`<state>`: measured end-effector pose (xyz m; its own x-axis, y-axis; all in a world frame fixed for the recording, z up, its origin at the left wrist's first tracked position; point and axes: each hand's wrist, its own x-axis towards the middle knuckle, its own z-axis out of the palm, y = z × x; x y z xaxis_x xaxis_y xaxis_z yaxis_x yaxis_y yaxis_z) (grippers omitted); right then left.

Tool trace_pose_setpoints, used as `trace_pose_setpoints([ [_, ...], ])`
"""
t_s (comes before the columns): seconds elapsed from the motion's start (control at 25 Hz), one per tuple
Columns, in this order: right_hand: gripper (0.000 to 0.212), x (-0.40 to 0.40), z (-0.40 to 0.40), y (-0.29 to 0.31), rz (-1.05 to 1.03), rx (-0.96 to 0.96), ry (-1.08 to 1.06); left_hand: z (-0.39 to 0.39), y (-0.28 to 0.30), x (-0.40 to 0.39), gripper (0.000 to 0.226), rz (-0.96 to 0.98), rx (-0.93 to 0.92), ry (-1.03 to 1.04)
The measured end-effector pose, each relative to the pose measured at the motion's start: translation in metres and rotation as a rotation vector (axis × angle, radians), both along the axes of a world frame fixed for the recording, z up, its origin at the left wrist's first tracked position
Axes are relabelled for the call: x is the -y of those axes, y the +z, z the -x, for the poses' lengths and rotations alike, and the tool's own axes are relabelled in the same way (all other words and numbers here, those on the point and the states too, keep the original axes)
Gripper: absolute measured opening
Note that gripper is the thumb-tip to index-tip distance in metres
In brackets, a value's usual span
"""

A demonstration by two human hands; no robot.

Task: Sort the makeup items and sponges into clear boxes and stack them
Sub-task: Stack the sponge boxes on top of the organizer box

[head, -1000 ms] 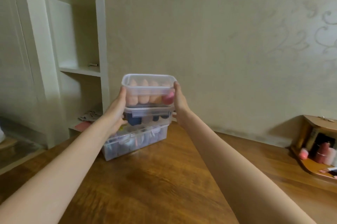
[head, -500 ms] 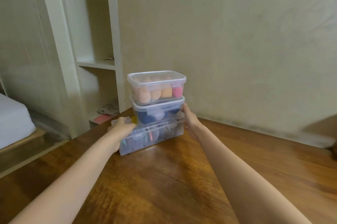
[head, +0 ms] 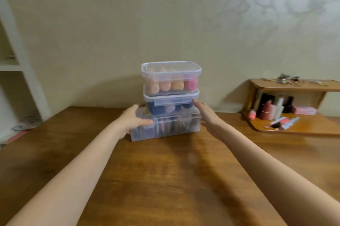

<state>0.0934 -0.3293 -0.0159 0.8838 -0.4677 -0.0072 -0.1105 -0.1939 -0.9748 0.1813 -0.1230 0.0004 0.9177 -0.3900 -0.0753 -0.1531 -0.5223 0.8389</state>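
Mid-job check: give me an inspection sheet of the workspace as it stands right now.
Surface: wooden table, bare wood in front of the stack.
Job's things: three clear boxes stacked upright near the wall; top box lidded, holding peach sponges and a pink one; middle box lidded, dark blue items inside; bottom box wider, with dividers, contents blurred.
Clutter: nothing seen on the table near the stack.
Hands: left hand grips the bottom box's left end, thumb on its front; right hand lies with straight fingers along the stack's right side.
Cables: nothing seen.
Surroundings: wooden organiser at right with cosmetics; white shelf unit at left; patterned wall behind.
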Motion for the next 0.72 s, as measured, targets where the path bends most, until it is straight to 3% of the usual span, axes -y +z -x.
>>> trace_pose_setpoints([
  [0.2,0.065,0.064,0.052,-0.007,0.134,0.002,-0.204,0.011,-0.004,0.097,0.076,-0.131,0.212,-0.13],
  [0.44,0.056,0.12,0.07,-0.01,0.222,0.026,-0.331,0.007,-0.008,0.17,0.071,-0.2,0.264,-0.262],
  [0.72,0.047,0.148,0.058,-0.005,0.277,0.021,-0.456,0.009,-0.006,0.201,0.066,-0.298,0.293,-0.298],
])
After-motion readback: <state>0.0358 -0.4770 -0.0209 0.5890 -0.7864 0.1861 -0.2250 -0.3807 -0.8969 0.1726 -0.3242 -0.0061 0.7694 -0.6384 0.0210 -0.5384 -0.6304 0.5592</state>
